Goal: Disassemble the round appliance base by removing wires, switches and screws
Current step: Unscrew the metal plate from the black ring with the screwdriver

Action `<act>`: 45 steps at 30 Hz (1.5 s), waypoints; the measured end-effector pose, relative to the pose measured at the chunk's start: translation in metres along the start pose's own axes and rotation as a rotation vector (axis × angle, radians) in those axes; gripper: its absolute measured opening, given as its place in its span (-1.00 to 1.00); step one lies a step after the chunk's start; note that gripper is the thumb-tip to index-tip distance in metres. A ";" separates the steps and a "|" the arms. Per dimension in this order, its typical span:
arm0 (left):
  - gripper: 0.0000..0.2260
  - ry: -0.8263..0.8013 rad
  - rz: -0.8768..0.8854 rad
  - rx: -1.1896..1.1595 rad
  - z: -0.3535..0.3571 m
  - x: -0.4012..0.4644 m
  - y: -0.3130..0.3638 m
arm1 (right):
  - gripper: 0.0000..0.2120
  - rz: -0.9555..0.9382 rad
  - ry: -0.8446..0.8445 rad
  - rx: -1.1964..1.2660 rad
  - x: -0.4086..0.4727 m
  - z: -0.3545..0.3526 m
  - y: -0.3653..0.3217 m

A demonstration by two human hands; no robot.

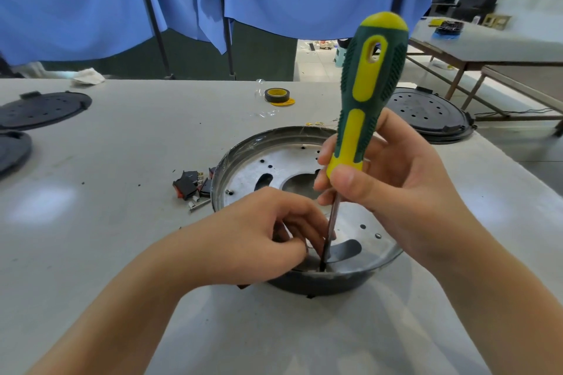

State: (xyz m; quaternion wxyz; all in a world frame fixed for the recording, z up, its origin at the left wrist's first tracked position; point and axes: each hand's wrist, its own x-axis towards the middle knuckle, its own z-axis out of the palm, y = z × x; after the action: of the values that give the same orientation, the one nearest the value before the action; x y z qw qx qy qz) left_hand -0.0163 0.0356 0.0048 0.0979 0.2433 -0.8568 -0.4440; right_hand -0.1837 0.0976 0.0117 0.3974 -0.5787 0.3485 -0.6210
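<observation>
Head view: right hand [393, 189] grips the screwdriver [370, 94] upright, tip down inside the round base [243, 149]; left hand [262, 234], fingers curled, pinches something unclear beside the shaft

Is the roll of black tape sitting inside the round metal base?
No, the tape roll lies on the table beyond the round base, apart from it.

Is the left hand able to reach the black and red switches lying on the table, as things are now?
Probably yes. The switches lie in the open on the table, just left of the round base, with nothing between them and the left hand. But its fingers are busy inside the base beside the screwdriver.
</observation>
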 end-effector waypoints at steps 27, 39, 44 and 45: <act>-0.88 0.330 0.226 -0.156 0.015 0.003 0.004 | -0.68 0.022 -0.003 -0.082 0.003 -0.010 -0.005; -0.86 0.414 0.199 -0.166 0.017 0.006 0.005 | -0.70 0.006 0.019 -0.097 0.002 -0.011 -0.005; -0.82 0.215 0.161 -0.218 0.013 0.001 0.005 | -0.71 0.066 -0.082 -0.049 0.002 -0.015 -0.009; -0.82 0.222 0.151 -0.217 0.013 0.001 0.005 | -0.71 0.077 -0.090 -0.049 0.002 -0.016 -0.009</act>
State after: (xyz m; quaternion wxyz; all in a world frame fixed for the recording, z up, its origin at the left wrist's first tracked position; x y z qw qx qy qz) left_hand -0.0242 0.0470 0.0013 0.2506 0.2136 -0.8036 -0.4958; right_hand -0.2003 0.0992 0.0191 0.4221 -0.6019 0.3670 -0.5700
